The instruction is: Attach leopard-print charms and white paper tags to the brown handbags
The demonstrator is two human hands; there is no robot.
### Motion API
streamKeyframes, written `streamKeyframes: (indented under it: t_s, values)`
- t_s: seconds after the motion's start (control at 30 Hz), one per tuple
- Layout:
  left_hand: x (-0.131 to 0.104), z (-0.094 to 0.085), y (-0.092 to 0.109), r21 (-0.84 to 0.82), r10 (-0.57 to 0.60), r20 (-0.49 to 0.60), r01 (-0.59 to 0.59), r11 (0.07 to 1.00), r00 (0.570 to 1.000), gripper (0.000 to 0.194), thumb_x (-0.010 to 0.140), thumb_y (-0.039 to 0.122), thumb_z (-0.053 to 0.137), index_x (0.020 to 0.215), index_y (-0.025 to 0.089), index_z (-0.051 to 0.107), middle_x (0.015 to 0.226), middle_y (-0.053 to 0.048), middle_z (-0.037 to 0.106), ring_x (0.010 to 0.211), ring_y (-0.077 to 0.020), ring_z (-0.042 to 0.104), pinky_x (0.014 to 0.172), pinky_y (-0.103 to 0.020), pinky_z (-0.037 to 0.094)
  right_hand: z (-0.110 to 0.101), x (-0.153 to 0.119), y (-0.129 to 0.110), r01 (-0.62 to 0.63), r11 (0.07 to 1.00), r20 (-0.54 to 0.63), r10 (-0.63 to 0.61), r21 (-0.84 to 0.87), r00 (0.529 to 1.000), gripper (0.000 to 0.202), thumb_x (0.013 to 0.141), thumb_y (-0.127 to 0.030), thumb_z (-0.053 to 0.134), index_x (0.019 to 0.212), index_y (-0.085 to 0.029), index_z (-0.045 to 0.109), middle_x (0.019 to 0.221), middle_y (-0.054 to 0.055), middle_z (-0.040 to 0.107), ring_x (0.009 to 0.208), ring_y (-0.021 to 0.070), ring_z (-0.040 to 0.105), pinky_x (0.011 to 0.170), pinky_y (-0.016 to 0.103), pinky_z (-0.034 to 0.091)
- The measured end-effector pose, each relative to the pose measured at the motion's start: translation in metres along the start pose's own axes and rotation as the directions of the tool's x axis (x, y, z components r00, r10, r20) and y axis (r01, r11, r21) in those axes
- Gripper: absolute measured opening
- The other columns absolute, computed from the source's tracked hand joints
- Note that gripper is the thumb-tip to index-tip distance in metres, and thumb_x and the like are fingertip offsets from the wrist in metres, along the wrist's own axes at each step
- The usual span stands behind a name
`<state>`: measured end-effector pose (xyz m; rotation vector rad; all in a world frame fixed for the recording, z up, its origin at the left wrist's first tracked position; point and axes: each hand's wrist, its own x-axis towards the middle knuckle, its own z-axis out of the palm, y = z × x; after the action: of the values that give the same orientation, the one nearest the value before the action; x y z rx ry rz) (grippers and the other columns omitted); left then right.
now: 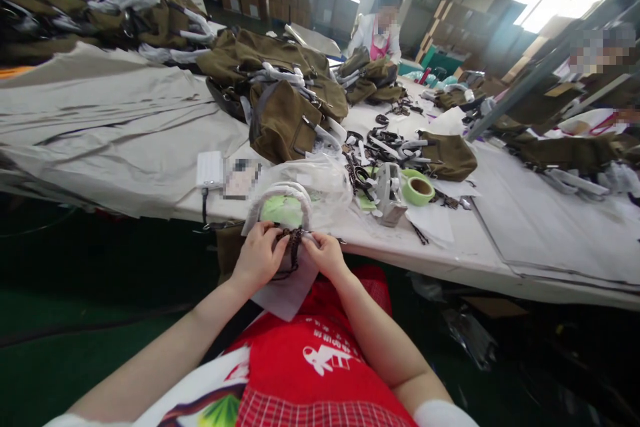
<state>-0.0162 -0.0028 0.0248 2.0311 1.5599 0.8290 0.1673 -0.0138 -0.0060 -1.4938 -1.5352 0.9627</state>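
An olive-brown handbag [229, 248] rests against the table's front edge, mostly hidden by my hands. Its arched handles [304, 195] are wrapped in white and stand up above its top. A dark braided or chain-like strap [294, 250] bunches at the bag's top between my hands. My left hand [259, 259] is closed, its thumb and fingers on the strap and top edge. My right hand [326, 256] pinches at the same top edge from the other side; the exact piece in its fingers is hidden. A pale thin sheet [287, 297] hangs below, over the bag's near side.
Behind my hands lie crumpled clear plastic [325, 180], a phone [241, 178] and a white box with a cable [209, 170]. To the right are a tape dispenser [391, 193], green tape roll [418, 188] and dark straps [385, 145]. Bags [283, 120] pile beyond; a co-worker [377, 33] is across.
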Motion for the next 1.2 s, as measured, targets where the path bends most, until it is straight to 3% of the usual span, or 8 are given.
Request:
streamKeyframes:
  t_s: [0.17, 0.33, 0.5, 0.67, 0.83, 1.0, 1.1, 1.2]
  values:
    - [0.017, 0.001, -0.016, -0.200, -0.123, -0.014, 0.118, 0.973, 0.992, 0.032, 0.085, 0.035, 0.054, 0.109, 0.014, 0.058, 0.109, -0.014, 0.060, 0.094, -0.0259, 0.063, 0.089, -0.040, 0.051, -0.006, 0.001, -0.004, 0.004, 0.998, 0.024, -0.003, -0.055, 1.000, 0.027, 0.087, -0.039, 0.053, 0.080, -0.018, 0.069, 0.067, -0.001, 0.064, 0.063, 0.0157, 0.055, 0.061, 0.023, 0.040]
    - [0.033, 0.001, -0.018, -0.277, -0.210, 0.060, 0.218, 0.936, 0.976, 0.028, 0.075, 0.028, 0.066, 0.100, 0.016, 0.062, 0.107, -0.011, 0.061, 0.072, -0.0185, 0.063, 0.074, -0.033, 0.052, -0.013, -0.004, -0.019, 0.031, 0.936, -0.031, -0.045, -0.352, 0.999, 0.017, 0.088, -0.030, 0.055, 0.091, -0.021, 0.069, 0.083, 0.005, 0.072, 0.076, 0.0206, 0.063, 0.071, 0.027, 0.043]
    - [0.035, 0.005, -0.011, -0.183, -0.115, 0.125, 0.137, 0.974, 0.986, 0.016, 0.073, 0.029, 0.068, 0.084, 0.019, 0.066, 0.092, -0.007, 0.060, 0.070, -0.0209, 0.059, 0.079, -0.037, 0.049, -0.020, -0.002, -0.022, -0.036, 0.917, -0.129, -0.017, -0.397, 0.991, 0.012, 0.085, -0.031, 0.060, 0.083, -0.020, 0.065, 0.080, 0.004, 0.069, 0.077, 0.0202, 0.063, 0.073, 0.028, 0.043]
    - [0.031, 0.002, -0.001, -0.191, 0.033, 0.014, -0.029, 0.981, 0.999, 0.012, 0.081, 0.033, 0.058, 0.079, 0.022, 0.060, 0.092, -0.007, 0.061, 0.092, -0.0256, 0.058, 0.087, -0.036, 0.043, -0.034, -0.002, -0.017, -0.052, 0.942, -0.129, 0.010, -0.331, 0.992, 0.013, 0.081, -0.031, 0.065, 0.088, -0.020, 0.066, 0.079, 0.002, 0.068, 0.074, 0.0187, 0.063, 0.072, 0.028, 0.046]
    - [0.031, 0.006, 0.001, -0.389, -0.194, 0.159, 0.242, 0.889, 0.968, 0.016, 0.078, 0.034, 0.057, 0.068, 0.024, 0.049, 0.062, 0.001, 0.053, 0.066, -0.0220, 0.053, 0.067, -0.032, 0.037, -0.039, -0.013, -0.028, 0.071, 0.886, -0.258, -0.209, -0.459, 0.943, 0.011, 0.080, -0.023, 0.062, 0.091, -0.019, 0.064, 0.093, 0.008, 0.067, 0.094, 0.0236, 0.061, 0.086, 0.033, 0.045]
    - [0.030, 0.014, 0.000, -0.454, -0.291, 0.179, 0.341, 0.823, 0.940, 0.024, 0.071, 0.042, 0.063, 0.064, 0.023, 0.051, 0.058, 0.002, 0.053, 0.063, -0.0207, 0.053, 0.062, -0.031, 0.036, -0.014, -0.027, -0.039, 0.101, 0.870, -0.108, -0.174, -0.482, 0.979, 0.029, 0.083, -0.040, 0.064, 0.102, -0.018, 0.062, 0.088, 0.007, 0.067, 0.080, 0.0230, 0.064, 0.075, 0.032, 0.047]
    - [0.026, 0.009, 0.004, -0.596, -0.331, 0.372, 0.496, 0.632, 0.868, 0.032, 0.064, 0.046, 0.072, 0.074, 0.018, 0.061, 0.069, -0.002, 0.065, 0.067, -0.0209, 0.060, 0.064, -0.031, 0.043, -0.001, -0.029, -0.039, 0.088, 0.875, -0.056, -0.131, -0.477, 0.990, 0.042, 0.078, -0.043, 0.069, 0.111, -0.019, 0.060, 0.100, 0.009, 0.069, 0.090, 0.0253, 0.065, 0.078, 0.033, 0.048]
    - [0.022, 0.000, 0.008, -0.641, -0.277, 0.641, 0.698, 0.318, 0.716, 0.038, 0.058, 0.041, 0.080, 0.084, 0.015, 0.068, 0.080, -0.007, 0.073, 0.069, -0.0214, 0.064, 0.066, -0.032, 0.049, 0.001, -0.027, -0.037, 0.029, 0.915, -0.059, -0.057, -0.403, 0.997, 0.037, 0.079, -0.044, 0.069, 0.106, -0.020, 0.060, 0.092, 0.006, 0.069, 0.083, 0.0225, 0.066, 0.074, 0.031, 0.048]
